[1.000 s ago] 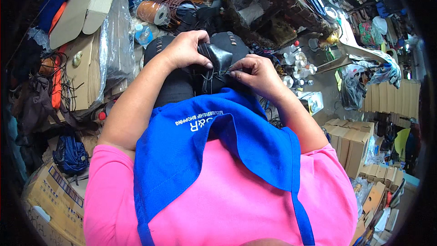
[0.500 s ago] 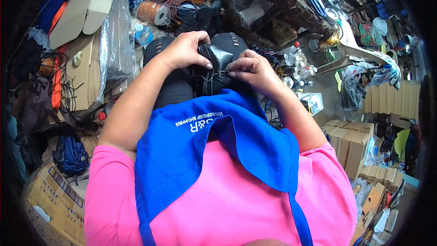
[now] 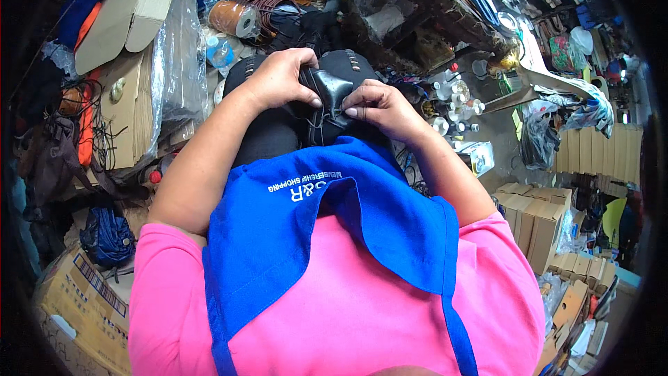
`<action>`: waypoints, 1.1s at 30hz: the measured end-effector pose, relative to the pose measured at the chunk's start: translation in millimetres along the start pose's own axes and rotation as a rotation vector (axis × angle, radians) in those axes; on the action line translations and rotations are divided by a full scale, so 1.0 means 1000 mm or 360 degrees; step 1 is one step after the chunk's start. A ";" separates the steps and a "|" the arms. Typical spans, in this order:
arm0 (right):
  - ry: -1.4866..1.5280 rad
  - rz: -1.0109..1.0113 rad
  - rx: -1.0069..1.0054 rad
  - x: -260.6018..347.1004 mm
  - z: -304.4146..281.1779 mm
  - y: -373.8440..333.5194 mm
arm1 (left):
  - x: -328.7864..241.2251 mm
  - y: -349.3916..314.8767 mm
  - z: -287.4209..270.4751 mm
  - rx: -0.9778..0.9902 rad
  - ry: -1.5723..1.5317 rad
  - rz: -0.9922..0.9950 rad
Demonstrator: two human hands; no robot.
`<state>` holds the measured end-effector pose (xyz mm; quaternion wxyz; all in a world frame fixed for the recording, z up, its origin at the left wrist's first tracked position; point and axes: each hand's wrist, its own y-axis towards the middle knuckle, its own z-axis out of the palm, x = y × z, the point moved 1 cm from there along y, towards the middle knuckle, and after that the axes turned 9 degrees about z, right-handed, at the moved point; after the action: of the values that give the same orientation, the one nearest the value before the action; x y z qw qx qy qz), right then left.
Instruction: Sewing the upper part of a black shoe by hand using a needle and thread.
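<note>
A glossy black leather piece (image 3: 331, 87), shaped like a shoe upper, rests between my knees over dark trousers. My left hand (image 3: 289, 80) grips its left edge, thumb on the near side and fingers curled over the far side. From the right, my right hand (image 3: 376, 106) pinches close to the leather's near right edge. A thin pale strand shows at those fingertips; whether it is a needle or thread I cannot tell. Dark loops of thread (image 3: 316, 125) hang below the leather toward my blue apron (image 3: 278, 202).
An orange spool (image 3: 228, 18) and coiled cords lie beyond my left knee. Flat cardboard (image 3: 129, 118) and plastic sheeting stand at the left. Several small bottles (image 3: 456, 101) sit on the right, near a wooden stand (image 3: 511, 99). Stacked boxes (image 3: 532, 226) fill the lower right.
The leather and both hands have shifted very slightly, with the right hand a little farther left. My left knee has moved slightly outward. Both grips stay the same.
</note>
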<state>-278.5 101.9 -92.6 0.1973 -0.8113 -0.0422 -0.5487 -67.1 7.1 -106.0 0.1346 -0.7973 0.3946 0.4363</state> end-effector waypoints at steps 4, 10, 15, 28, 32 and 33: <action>-0.0010 0.0055 -0.0123 0.004 0.009 -0.002 | 0.001 0.001 0.002 -0.0046 0.0062 0.0025; -0.0041 0.0039 -0.0127 0.000 0.007 -0.005 | -0.001 -0.003 0.003 -0.0094 0.0038 0.0047; 0.0095 0.0056 0.0024 -0.002 0.004 -0.005 | 0.000 -0.004 0.003 -0.0139 0.0044 0.0084; -0.0428 -0.0142 -0.0405 0.005 0.009 -0.015 | 0.000 -0.006 0.001 -0.0075 -0.0031 0.0021; -0.0301 -0.0054 -0.0424 0.007 0.017 -0.011 | -0.004 -0.003 0.002 -0.0080 -0.0017 -0.0010; -0.0415 -0.0158 -0.0435 0.010 0.021 -0.006 | -0.005 -0.002 0.002 -0.0046 -0.0009 -0.0042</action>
<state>-257.9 113.4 -89.1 0.0507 -0.8916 -0.0325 -0.4488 -67.8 12.0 -103.3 0.1301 -0.8031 0.3773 0.4424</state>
